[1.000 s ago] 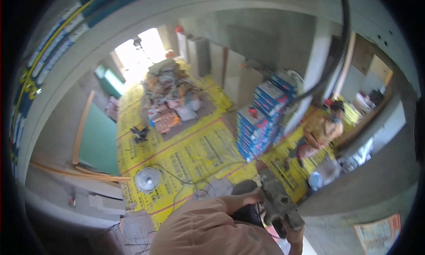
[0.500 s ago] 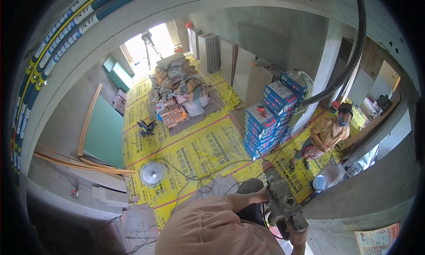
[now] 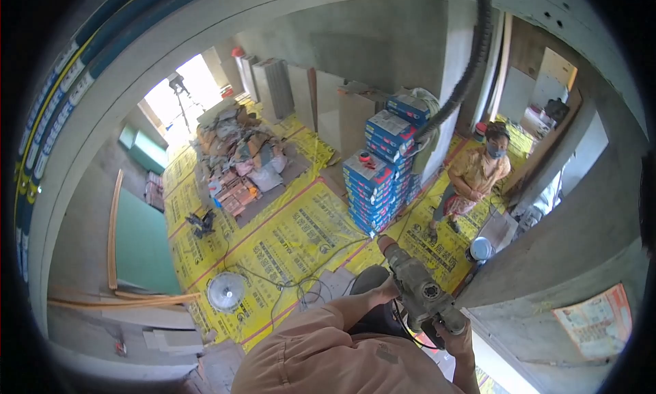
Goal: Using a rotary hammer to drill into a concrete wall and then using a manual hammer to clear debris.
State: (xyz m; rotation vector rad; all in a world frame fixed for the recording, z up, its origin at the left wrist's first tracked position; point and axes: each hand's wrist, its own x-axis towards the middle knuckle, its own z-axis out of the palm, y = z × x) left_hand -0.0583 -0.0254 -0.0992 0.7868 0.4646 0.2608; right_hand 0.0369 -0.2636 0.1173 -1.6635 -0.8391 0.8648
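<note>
Holds a dusty drill (image 3: 418,281) at lower right of centre, with the left hand (image 3: 388,289) near its front and the right hand (image 3: 459,337) at its rear, probably to share the weight. Has right fingers wrapped around that end, left fingers apparently curled closed at the side, with tips hidden. Beyond, across mid-frame, shows yellow sheeting (image 3: 301,240), likely laid for protection.
</note>
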